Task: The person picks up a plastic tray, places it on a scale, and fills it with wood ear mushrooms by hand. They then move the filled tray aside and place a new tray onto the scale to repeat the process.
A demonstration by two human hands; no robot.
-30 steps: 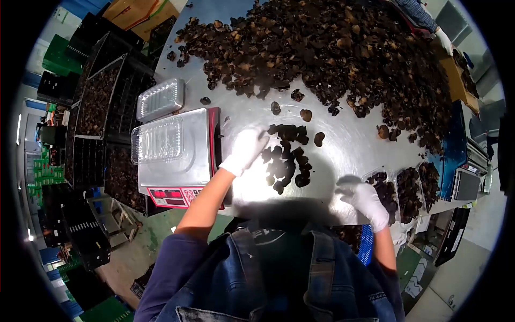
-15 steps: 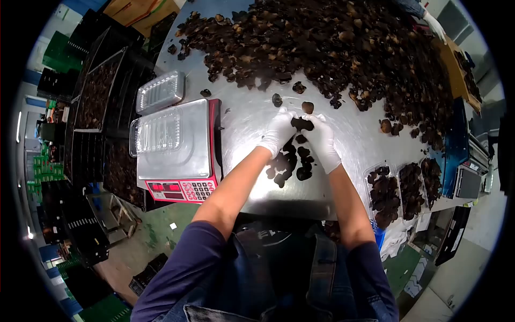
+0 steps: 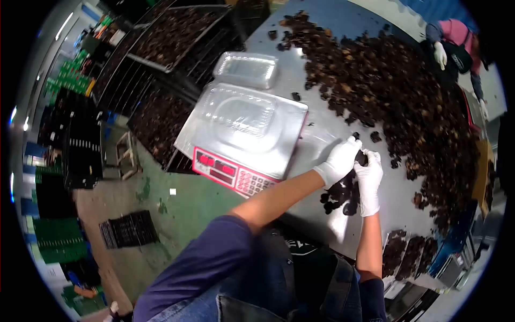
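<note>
Far left of the hands: stacked black crates (image 3: 177, 32) w/ dark fungus inside, beside the table. Nearer, just left of the left hand: weighing scale (image 3: 244, 142) w/ red keypad front, an empty clear plastic tray (image 3: 236, 115) on its platform, a 2nd clear tray (image 3: 245, 68) behind it on the steel table (image 3: 316, 142).

Left hand (image 3: 338, 161), white glove: fingers curled down onto a dark mushroom piece (image 3: 362, 158) at the top of the small pile (image 3: 340, 196). Looks pinched on it, but whether it's truly gripped or only pressed I can't tell.

Right hand (image 3: 369, 180), also gloved: right against the left, fingertips meeting at that same piece. Hands together, not apart. The small pile lies just below and between both wrists, on bare steel.

Right of the hands & beyond: the big heap of dried mushrooms (image 3: 407, 102) covers most of the table. Filled trays (image 3: 399, 252) sit near the right elbow at the table edge. Another person's gloved hand (image 3: 440, 53) works the far side.

Risks, as I judge them: brittle pieces could crack if both hands squeeze the same one. The small pile is close to the near table edge, so a sweep of the forearm may push bits to the floor. The tray on the scale is light; a bump from the left arm could shift it and throw the reading off.
</note>
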